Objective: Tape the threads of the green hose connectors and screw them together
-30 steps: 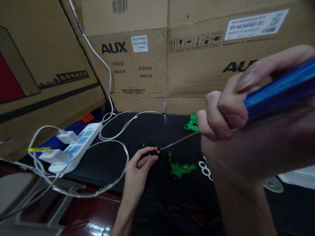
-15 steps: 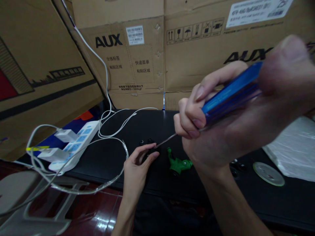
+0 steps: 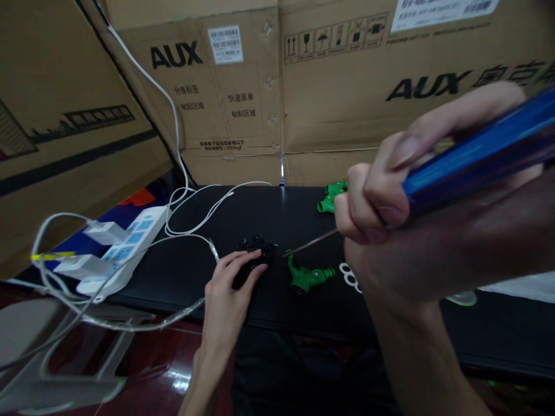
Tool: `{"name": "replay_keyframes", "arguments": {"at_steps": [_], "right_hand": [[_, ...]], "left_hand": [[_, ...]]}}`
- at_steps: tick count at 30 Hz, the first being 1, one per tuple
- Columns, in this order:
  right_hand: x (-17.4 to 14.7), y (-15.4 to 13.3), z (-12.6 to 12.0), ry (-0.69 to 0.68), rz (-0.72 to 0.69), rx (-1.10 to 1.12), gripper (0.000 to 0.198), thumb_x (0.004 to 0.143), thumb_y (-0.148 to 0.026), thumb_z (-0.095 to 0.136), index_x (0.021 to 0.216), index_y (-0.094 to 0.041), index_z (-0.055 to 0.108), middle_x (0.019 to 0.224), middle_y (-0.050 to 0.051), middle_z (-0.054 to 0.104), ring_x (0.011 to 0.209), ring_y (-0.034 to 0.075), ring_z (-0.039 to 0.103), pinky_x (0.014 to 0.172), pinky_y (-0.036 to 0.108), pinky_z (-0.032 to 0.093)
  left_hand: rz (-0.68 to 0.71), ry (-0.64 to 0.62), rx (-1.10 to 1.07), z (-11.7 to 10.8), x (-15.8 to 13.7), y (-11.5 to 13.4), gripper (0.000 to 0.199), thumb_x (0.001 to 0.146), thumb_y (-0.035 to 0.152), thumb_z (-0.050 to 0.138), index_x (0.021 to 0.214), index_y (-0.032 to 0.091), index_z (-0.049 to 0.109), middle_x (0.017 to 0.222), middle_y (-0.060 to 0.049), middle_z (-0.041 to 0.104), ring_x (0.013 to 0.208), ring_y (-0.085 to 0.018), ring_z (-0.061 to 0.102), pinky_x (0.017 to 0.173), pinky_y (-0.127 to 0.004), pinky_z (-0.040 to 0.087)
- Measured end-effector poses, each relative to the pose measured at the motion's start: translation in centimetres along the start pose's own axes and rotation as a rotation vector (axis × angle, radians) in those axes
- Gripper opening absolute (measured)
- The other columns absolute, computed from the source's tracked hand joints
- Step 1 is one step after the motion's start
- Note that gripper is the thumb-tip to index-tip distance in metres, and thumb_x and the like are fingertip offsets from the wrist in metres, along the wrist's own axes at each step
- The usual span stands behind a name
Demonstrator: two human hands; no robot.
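Observation:
My right hand [image 3: 416, 254] is wrapped round the blue handle of a screwdriver [image 3: 481, 153]. Its thin metal shaft slants down to the left, the tip just off a small black part [image 3: 269, 253]. My left hand [image 3: 228, 286] has thumb and fingers closed on that black part at the tabletop, covering some of it. Close by, between the hands, lies a green plastic fitting [image 3: 309, 277] with a nozzle-like end. A white piece with ring-shaped holes [image 3: 349, 276] is partly hidden by my right wrist.
More green fittings [image 3: 332, 197] lie at the back of the black table [image 3: 277, 216]. On the left are a white power strip [image 3: 130, 254] and looping cables. Cardboard boxes [image 3: 234, 110] stand behind. A clear disc [image 3: 463, 298] and plastic sheet [image 3: 520, 287] lie right.
The screwdriver tip has drawn back to the right, away from the black part by my left fingers. My right hand has moved right, and green fittings at the back now show.

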State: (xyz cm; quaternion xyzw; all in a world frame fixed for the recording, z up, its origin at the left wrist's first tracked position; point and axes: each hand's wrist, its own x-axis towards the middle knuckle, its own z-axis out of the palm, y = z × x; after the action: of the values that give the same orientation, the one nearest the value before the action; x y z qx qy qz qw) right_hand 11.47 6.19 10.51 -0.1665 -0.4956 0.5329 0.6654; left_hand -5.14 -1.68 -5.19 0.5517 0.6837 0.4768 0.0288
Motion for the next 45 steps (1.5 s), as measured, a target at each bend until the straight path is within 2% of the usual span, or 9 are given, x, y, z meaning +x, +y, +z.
{"name": "replay_keyframes", "arguments": {"at_steps": [3,11,17,21,24,28,35,40,45], "right_hand": [[-0.5,0.1,-0.6,0.118,-0.168,0.052,0.055,0.091,-0.071,0.058,0.062,-0.024,0.05,0.046,-0.007,0.03,0.034,0.008,0.028,0.033,0.022,0.023],[-0.3,-1.7,-1.7,0.236,-0.109,-0.011,0.061,0.092,-0.07,0.056,0.054,-0.024,0.045,0.052,-0.005,0.034,0.033,0.008,0.033,0.029,0.025,0.02],[0.0,-0.3,-2.5,0.079,-0.192,0.06,0.059,0.097,-0.071,0.047,0.063,-0.023,0.053,0.052,-0.006,0.028,0.036,0.008,0.029,0.032,0.022,0.02],[0.4,0.8,-2.0,0.028,-0.099,0.153,0.051,0.101,-0.06,0.049,0.065,-0.023,0.052,0.048,-0.006,0.026,0.035,0.008,0.023,0.032,0.02,0.016],[0.9,0.9,-1.6,0.037,-0.089,0.161,0.052,0.102,-0.055,0.046,0.061,-0.023,0.051,0.045,-0.006,0.026,0.034,0.008,0.021,0.03,0.02,0.015],[1.5,1.0,-1.4,0.042,-0.048,0.113,0.06,0.107,-0.048,0.031,0.056,-0.023,0.051,0.042,-0.003,0.028,0.031,0.01,0.022,0.027,0.023,0.016],[1.6,1.6,-1.4,0.039,-0.028,0.107,0.055,0.102,-0.052,0.047,0.055,-0.023,0.051,0.041,-0.005,0.031,0.029,0.009,0.023,0.025,0.023,0.016],[1.8,1.7,-1.0,0.022,0.036,0.087,0.055,0.104,-0.049,0.039,0.057,-0.023,0.049,0.039,-0.005,0.03,0.027,0.009,0.023,0.024,0.022,0.018],[2.5,2.4,-0.1,-0.13,-0.004,-0.079,0.047,0.096,-0.058,0.057,0.065,-0.022,0.053,0.05,-0.006,0.039,0.038,0.009,0.037,0.035,0.023,0.041]], "left_hand": [[0.069,-0.049,0.036,0.0,0.0,-0.6,0.024,0.093,0.031,0.072,0.117,0.029,0.074,0.124,-0.003,0.074,0.123,-0.025,0.064,0.109,-0.042,0.051],[0.189,-0.045,0.063,0.3,0.1,-0.5,0.027,0.096,0.029,0.068,0.123,0.025,0.07,0.129,-0.006,0.072,0.13,-0.026,0.06,0.117,-0.047,0.043],[0.213,-0.103,0.005,0.4,-0.7,2.1,0.028,0.096,0.03,0.068,0.123,0.026,0.07,0.118,-0.005,0.073,0.104,-0.022,0.067,0.096,-0.036,0.054],[0.073,-0.267,-0.123,1.4,-0.2,3.7,0.037,0.097,0.033,0.066,0.133,0.026,0.065,0.118,-0.006,0.071,0.071,-0.013,0.062,0.074,-0.027,0.056],[0.003,-0.363,-0.18,2.3,0.6,4.1,0.042,0.097,0.033,0.065,0.138,0.027,0.062,0.116,-0.004,0.071,0.06,-0.009,0.053,0.065,-0.024,0.051],[-0.04,-0.407,-0.235,3.0,1.3,3.8,0.036,0.096,0.032,0.066,0.131,0.028,0.068,0.106,-0.001,0.073,0.06,-0.009,0.05,0.061,-0.024,0.045],[-0.123,-0.421,-0.287,3.2,1.4,3.9,0.028,0.095,0.035,0.068,0.121,0.029,0.073,0.095,0.001,0.073,0.06,-0.01,0.052,0.058,-0.024,0.041],[-0.132,-0.422,-0.29,3.3,1.3,3.5,0.026,0.094,0.036,0.069,0.118,0.029,0.074,0.093,0.002,0.074,0.062,-0.01,0.052,0.059,-0.024,0.041],[-0.114,-0.442,-0.301,3.5,1.5,3.3,0.024,0.095,0.037,0.067,0.113,0.025,0.075,0.095,0.001,0.073,0.064,-0.011,0.053,0.059,-0.024,0.04]]}}
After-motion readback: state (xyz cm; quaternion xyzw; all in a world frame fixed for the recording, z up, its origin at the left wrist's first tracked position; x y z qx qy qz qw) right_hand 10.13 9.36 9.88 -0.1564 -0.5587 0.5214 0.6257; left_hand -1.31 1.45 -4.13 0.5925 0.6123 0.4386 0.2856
